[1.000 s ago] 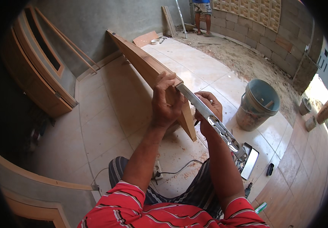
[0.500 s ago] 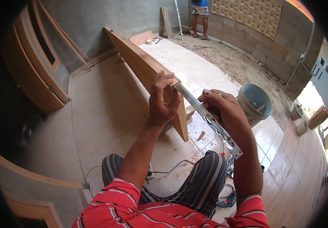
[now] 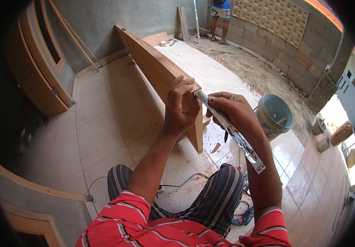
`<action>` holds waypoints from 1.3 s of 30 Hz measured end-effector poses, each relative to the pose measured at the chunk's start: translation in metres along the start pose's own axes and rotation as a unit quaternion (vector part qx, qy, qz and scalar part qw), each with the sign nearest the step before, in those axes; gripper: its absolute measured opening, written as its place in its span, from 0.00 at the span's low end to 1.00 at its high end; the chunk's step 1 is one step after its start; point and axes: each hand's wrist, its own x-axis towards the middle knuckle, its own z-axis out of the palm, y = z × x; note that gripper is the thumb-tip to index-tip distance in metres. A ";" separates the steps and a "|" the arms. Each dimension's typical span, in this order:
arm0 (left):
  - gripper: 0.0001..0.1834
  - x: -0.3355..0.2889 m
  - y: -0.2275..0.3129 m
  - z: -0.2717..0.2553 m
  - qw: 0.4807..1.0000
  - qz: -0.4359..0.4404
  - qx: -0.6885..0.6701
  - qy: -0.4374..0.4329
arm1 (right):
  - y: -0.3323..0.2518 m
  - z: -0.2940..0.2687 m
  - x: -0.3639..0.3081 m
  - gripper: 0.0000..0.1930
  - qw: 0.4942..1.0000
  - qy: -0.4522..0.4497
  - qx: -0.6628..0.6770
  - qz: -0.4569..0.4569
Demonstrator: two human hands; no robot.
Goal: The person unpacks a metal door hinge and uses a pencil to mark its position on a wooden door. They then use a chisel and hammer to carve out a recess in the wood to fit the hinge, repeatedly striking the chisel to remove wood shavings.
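A wooden door panel (image 3: 148, 57) stands on its long edge, its near corner in front of me. My left hand (image 3: 181, 107) wraps over that corner, thumb and fingers curled round the edge. A long, narrow, shiny metal door fitting (image 3: 245, 144) with slots and screw holes extends from the corner toward my right forearm. My left thumb is close to its far end. My right hand (image 3: 233, 111) is closed beside the fitting, thumb against it, with a thin pencil-like marker (image 3: 226, 136) in its fingers, dark tip pointing down. The fitting's underside contact with my fingers is hidden.
A blue-grey bucket (image 3: 274, 113) stands just right of my right hand. Wood chips (image 3: 215, 147), a cable (image 3: 185, 181) and a blue power tool (image 3: 243, 217) lie on the tiles around my knees. Another person (image 3: 220, 20) stands by the far block wall. Smaller pails (image 3: 319, 126) are farther right.
My right hand has come closer to the door corner and against the fitting, and the marker's dark tip now shows below it. My left hand stays on the corner. The view has shifted slightly.
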 end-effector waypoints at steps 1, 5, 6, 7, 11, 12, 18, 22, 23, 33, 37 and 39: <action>0.21 0.000 0.000 0.000 1.000 -0.002 -0.002 0.000 | 0.001 0.001 0.002 0.19 1.000 0.000 0.013 0.002; 0.20 -0.001 0.000 0.001 1.000 -0.004 -0.006 -0.002 | 0.001 0.011 0.009 0.20 0.998 0.021 0.047 -0.020; 0.20 0.000 -0.001 0.001 1.000 -0.002 -0.009 -0.001 | 0.000 0.011 0.010 0.21 0.998 0.024 0.060 -0.014; 0.20 0.000 -0.001 0.001 1.000 -0.001 -0.009 -0.001 | 0.001 0.011 0.011 0.21 0.997 0.020 0.065 -0.018; 0.21 -0.001 -0.002 0.003 1.000 -0.007 -0.011 0.013 | 0.007 0.010 0.012 0.21 0.995 0.004 0.089 -0.039; 0.21 -0.003 -0.003 0.004 1.000 -0.011 -0.010 0.018 | 0.008 0.009 0.012 0.21 0.994 -0.001 0.097 -0.044; 0.21 -0.002 -0.005 0.001 1.000 0.001 -0.012 0.003 | 0.008 0.010 0.015 0.21 0.997 0.024 0.062 -0.036; 0.21 -0.003 -0.007 0.001 1.000 0.001 -0.019 -0.001 | 0.010 0.011 0.015 0.22 0.998 0.029 0.051 -0.036; 0.21 -0.003 -0.008 0.001 1.000 0.001 -0.018 -0.001 | 0.009 0.011 0.015 0.22 0.998 0.029 0.042 -0.038; 0.22 -0.003 -0.004 0.002 1.000 -0.007 -0.023 0.001 | 0.007 0.010 0.013 0.22 0.998 0.032 0.027 -0.042; 0.21 -0.004 -0.002 0.003 1.000 -0.010 -0.012 0.002 | 0.009 0.008 0.015 0.20 0.998 0.030 0.036 -0.037; 0.20 -0.003 -0.004 0.003 1.000 -0.002 -0.011 0.002 | 0.003 0.006 0.012 0.19 0.999 0.020 0.026 -0.034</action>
